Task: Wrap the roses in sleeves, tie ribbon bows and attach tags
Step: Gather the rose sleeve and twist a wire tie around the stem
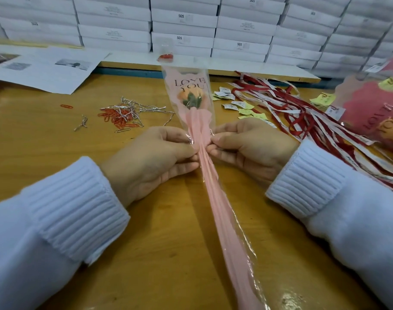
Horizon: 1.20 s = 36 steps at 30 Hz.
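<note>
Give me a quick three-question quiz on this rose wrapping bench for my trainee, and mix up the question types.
1. True or false: the left hand and right hand both pinch the sleeve below the rose.
2. Where do the ribbons lie? A) left of the sleeve B) right of the sleeve C) under the sleeve
3. Fill in: the sleeve reads "LOVE ___".
Key: 1 true; 2 B; 3 YOU.
</note>
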Tool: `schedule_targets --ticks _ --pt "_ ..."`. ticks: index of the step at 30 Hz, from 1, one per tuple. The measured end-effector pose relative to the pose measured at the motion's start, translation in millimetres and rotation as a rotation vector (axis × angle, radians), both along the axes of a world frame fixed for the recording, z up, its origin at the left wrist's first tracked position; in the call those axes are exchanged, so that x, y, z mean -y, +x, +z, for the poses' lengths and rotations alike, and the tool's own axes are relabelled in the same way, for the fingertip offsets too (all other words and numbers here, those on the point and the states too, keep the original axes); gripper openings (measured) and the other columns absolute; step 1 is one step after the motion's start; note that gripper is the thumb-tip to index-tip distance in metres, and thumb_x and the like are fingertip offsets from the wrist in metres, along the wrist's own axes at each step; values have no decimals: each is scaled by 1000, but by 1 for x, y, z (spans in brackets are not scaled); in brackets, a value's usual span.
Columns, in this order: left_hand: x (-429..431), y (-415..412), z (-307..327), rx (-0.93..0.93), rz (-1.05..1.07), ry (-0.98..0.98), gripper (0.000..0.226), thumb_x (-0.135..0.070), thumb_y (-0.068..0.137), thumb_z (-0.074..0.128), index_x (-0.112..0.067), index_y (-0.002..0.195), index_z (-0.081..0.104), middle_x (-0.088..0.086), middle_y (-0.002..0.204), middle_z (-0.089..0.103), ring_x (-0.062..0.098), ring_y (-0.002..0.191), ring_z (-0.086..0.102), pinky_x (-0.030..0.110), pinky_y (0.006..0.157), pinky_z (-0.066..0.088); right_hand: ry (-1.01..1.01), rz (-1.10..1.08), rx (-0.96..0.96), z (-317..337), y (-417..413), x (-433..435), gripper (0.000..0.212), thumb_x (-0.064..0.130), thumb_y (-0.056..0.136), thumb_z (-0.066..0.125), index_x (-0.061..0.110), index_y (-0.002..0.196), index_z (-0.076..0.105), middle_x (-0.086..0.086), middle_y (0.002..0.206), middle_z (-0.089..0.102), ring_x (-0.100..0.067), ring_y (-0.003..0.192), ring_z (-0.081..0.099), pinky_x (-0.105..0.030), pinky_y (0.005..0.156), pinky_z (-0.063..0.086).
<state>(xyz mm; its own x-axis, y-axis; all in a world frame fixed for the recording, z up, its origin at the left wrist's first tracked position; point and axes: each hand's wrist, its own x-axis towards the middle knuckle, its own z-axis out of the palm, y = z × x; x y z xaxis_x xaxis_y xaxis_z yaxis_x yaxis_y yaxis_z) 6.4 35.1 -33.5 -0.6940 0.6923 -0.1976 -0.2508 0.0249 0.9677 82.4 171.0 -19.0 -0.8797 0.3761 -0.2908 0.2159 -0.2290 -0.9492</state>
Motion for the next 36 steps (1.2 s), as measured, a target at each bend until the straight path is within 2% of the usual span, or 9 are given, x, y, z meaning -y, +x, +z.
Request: schedule_targets --ticks 5,8,14,17,21,28,36 --pt "0 4 -1 -73 -5 -34 9 4 84 62 -5 82 62 8 70 62 9 58 62 16 49 52 53 -35 53 3 3 1 5 -4 82 63 0 84 61 -7 61 68 -10 56 67 -15 49 53" --pt "0 6 -1 -109 -17 -48 10 4 83 63 -4 88 63 10 73 63 10 60 63 17 51 54 171 1 114 3 4 3 4 4 81 67 1 79 65 -5 57 66 -7 49 63 -13 45 49" --pt "1 5 -1 -104 -14 -44 15 6 82 64 -8 78 62 7 67 63 11 58 63 18 52 55 315 8 96 4 4 11 13 5 89 60 -6 86 66 -7 59 63 -7 44 59 -13 43 48" --pt "0 3 -3 -95 -6 -35 18 7 81 64 -8 72 62 5 64 64 9 58 65 17 53 54 351 3 53 6 6 13 14 9 88 62 -3 83 68 -7 59 63 -7 46 59 -13 45 49" --pt "0 2 -6 -150 -21 -65 15 4 79 67 -6 68 67 6 64 66 10 59 66 17 56 55 416 -3 11 6 9 14 9 5 82 67 -2 77 70 -4 56 64 -6 46 59 -11 46 47" --pt "-1 2 -11 -265 -59 -111 18 0 86 62 -4 70 69 5 62 67 7 59 66 16 60 56 376 63 93 7 8 11 6 1 79 69 0 74 70 -8 63 68 -10 54 65 -14 49 50" --pt "-2 3 -10 -165 -26 -26 14 3 86 60 1 76 69 7 66 67 7 59 65 13 57 53 283 43 73 7 7 10 7 -3 81 66 -1 76 69 -9 67 68 -11 56 65 -15 51 52"
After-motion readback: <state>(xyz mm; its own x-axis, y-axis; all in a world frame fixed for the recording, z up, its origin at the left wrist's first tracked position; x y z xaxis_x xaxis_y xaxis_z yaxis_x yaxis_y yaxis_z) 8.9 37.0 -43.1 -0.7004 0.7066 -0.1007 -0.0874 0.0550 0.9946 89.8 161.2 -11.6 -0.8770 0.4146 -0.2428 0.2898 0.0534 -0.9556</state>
